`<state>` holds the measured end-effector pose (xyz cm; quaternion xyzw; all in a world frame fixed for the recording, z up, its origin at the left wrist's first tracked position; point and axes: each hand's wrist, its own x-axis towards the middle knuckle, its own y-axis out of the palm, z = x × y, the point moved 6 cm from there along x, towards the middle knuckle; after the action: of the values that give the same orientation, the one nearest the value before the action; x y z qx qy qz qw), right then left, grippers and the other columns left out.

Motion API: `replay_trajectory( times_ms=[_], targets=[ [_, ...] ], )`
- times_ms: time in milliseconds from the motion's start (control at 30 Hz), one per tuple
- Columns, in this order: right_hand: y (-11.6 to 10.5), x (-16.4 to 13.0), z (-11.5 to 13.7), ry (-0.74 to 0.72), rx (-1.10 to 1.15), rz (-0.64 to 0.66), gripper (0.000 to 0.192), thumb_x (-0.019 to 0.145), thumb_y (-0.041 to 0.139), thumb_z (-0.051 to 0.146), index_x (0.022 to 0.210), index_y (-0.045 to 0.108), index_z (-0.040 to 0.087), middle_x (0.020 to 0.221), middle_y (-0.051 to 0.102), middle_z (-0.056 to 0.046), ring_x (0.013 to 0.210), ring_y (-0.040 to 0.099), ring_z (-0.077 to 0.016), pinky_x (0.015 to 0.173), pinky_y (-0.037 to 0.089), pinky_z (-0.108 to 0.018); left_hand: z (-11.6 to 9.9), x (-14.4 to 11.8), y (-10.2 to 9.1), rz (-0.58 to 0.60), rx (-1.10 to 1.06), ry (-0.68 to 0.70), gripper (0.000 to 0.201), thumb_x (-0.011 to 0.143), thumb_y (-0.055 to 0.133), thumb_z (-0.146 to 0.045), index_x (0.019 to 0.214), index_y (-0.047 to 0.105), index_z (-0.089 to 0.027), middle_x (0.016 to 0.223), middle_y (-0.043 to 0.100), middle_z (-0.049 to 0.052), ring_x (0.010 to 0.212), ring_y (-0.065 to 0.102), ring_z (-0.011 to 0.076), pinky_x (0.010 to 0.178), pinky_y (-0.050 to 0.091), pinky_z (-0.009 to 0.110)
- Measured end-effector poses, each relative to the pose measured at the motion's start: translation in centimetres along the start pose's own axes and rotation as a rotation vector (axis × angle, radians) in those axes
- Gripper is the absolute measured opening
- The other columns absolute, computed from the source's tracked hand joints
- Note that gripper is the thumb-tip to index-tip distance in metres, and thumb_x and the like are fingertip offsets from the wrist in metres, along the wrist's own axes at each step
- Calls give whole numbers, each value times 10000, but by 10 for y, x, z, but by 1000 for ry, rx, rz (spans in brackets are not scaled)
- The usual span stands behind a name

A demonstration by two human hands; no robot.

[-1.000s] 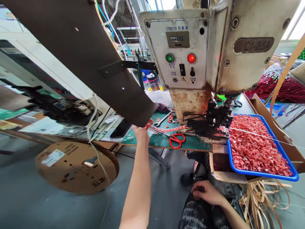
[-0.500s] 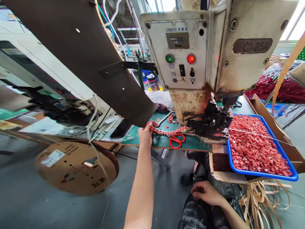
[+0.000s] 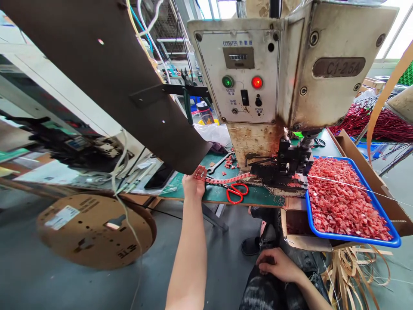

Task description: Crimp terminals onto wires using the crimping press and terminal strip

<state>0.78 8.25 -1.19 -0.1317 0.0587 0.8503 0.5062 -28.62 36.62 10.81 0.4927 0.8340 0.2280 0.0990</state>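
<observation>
My left hand [image 3: 194, 184] reaches to the front edge of the green bench and pinches the end of a red terminal strip [image 3: 229, 179]. That strip runs right into the black die [image 3: 284, 168] of a worn cream press machine [image 3: 264, 73]. A dark brown reel disc [image 3: 106, 73] hangs just above my hand. My right hand [image 3: 280, 266] rests flat on my thigh, fingers loosely curled, holding nothing.
Red scissors [image 3: 236, 193] lie on the green mat [image 3: 258, 196] beside the strip. A blue tray [image 3: 355, 238] full of red pieces sits at the right, over a cardboard box. A cardboard reel [image 3: 93, 230] lies on the floor at left. Paper strips [image 3: 351, 267] hang lower right.
My left hand has drawn the strip's end slightly toward me and to the right along the bench edge. The right hand stays on my thigh.
</observation>
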Motion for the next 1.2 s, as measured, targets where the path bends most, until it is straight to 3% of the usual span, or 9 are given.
replay_trajectory(
  times_ms=[233,433,967,1200],
  targets=[
    [0,0,0,-2,8,-4,182,804,635,235,915,766,176,764,741,-26,727,671,-177,710,492,-272,-5,-1,-5,-67,71,111,239,648,742,-253,808,567,-219,741,664,-5,697,682,147,665,550,264],
    [-1,-2,3,-2,22,4,184,806,619,225,914,759,173,769,737,-25,724,673,-173,714,491,-268,-2,-1,-3,-113,35,137,240,620,755,-181,795,594,-205,760,657,-23,684,674,115,745,561,275],
    [0,-1,-1,-7,13,12,179,822,636,241,923,767,173,759,740,-27,717,671,-173,715,501,-275,-8,-5,-1,-86,163,241,384,562,740,-358,850,514,-241,860,595,-7,720,631,139,742,523,301],
    [1,-1,0,2,-1,7,177,810,633,220,913,770,174,762,741,-25,719,670,-172,720,500,-270,-5,-2,-5,-112,145,229,416,534,756,-328,852,502,-243,879,585,-5,746,619,145,757,517,304]
  ],
)
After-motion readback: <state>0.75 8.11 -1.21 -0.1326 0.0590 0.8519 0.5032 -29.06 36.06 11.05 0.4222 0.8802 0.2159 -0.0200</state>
